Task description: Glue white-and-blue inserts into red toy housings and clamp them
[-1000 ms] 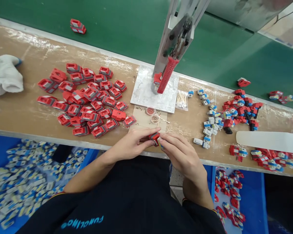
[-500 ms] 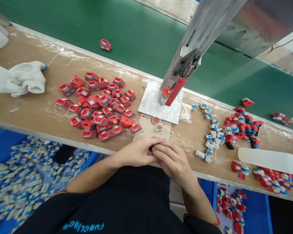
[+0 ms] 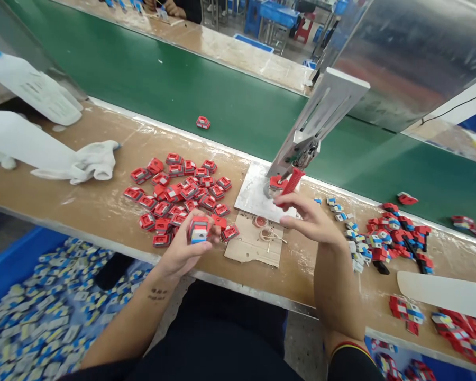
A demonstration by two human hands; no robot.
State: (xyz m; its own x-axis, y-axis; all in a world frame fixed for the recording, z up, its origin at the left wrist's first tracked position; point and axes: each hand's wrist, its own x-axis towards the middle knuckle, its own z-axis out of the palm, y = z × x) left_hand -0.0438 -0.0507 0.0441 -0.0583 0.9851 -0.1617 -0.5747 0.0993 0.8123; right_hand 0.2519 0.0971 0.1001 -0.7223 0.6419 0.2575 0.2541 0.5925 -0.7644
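Observation:
My left hand (image 3: 178,251) is closed around a small red, white and blue plastic toy part (image 3: 199,233), held above the table's front edge beside the red pile. My right hand (image 3: 311,218) has its fingers spread, its fingertips at the lower end of the red lever handle (image 3: 292,182) of a metal toggle press. Whether they touch the handle I cannot tell. Under the press a red part (image 3: 276,183) sits on the fixture of a pale metal base plate (image 3: 248,193).
Many red and grey toy parts (image 3: 174,193) lie left of the press. Blue-and-white and red pieces (image 3: 396,230) crowd the right. Cardboard (image 3: 249,254) carries a small round dish (image 3: 261,221) and cotton swabs (image 3: 267,238). Behind runs a green belt (image 3: 238,121); a blue bin (image 3: 19,264) stands below left.
My hands, together at the table's front edge before, have parted. The left has moved left with the toy part; the right has risen to the press handle. The view has tilted up.

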